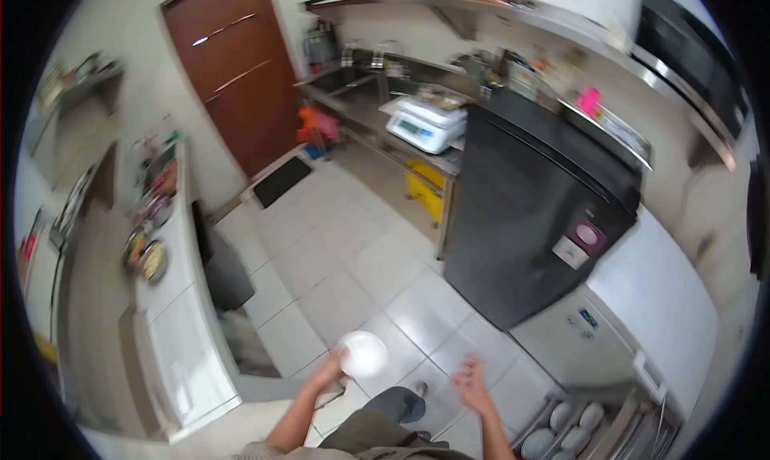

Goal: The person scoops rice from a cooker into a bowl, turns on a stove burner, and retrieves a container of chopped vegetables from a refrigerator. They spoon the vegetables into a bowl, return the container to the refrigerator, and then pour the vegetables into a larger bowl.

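Observation:
My left hand (330,367) grips a round white bowl or plate (364,354) at its left rim, held out in front of my legs over the tiled floor; blur hides whether it contains anything. To the right of it, my right hand (470,382) hangs free above the floor, its fingers loosely bent and apart, holding nothing. Below and right of that hand, a lower rack (553,400) carries several white and grey bowls (561,416).
A white counter (172,320) with bowls of food (153,261) runs along my left. On the right stand a black fridge (521,211) and a white chest freezer (658,291). Ahead are a digital scale (425,123), a steel sink (345,87) and a brown door (233,67).

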Available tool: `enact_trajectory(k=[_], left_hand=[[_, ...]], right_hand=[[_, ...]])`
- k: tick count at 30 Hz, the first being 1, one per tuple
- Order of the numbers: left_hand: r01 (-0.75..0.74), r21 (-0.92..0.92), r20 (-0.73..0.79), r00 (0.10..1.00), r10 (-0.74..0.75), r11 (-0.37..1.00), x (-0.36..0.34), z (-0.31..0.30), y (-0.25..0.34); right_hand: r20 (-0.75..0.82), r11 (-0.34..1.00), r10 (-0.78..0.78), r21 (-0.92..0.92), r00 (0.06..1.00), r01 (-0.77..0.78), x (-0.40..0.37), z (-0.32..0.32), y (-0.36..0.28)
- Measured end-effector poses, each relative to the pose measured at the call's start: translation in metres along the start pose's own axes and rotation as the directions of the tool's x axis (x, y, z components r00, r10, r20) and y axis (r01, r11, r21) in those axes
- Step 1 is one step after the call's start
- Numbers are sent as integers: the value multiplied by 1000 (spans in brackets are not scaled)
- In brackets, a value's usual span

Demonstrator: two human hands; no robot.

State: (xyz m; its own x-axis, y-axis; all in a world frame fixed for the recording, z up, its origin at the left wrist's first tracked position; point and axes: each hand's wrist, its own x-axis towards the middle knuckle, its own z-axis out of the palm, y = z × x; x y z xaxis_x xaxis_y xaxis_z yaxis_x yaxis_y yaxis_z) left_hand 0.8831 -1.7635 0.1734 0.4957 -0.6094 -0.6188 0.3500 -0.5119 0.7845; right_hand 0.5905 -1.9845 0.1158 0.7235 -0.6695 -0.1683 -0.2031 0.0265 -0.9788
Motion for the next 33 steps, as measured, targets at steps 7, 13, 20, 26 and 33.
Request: enact_trajectory(k=[7, 13, 20, 26, 33], left_hand=[[-505, -32, -919, 354, 173, 862, -91, -235, 90], [-513, -229, -963, 246, -114, 827, -115, -309, 14], [-565, -328, -944, 175, -278, 757, -115, -327, -30], [-735, -268, -959, 142, -245, 623, -89, -346, -55], [-609, -274, -949, 295, -108, 744, -8, -346, 59]], right_hand=[[-253, 834, -469, -443, 846, 330, 196, -63, -222], [-487, 336, -740, -865, 465, -371, 385, -126, -323], [-606, 321, -518, -792, 604, -520, 482, -113, -326], [-512, 349, -729, -848, 453, -398, 474, -104, -322], [-497, 462, -743, -865, 447, -193, 371, -17, -332]])
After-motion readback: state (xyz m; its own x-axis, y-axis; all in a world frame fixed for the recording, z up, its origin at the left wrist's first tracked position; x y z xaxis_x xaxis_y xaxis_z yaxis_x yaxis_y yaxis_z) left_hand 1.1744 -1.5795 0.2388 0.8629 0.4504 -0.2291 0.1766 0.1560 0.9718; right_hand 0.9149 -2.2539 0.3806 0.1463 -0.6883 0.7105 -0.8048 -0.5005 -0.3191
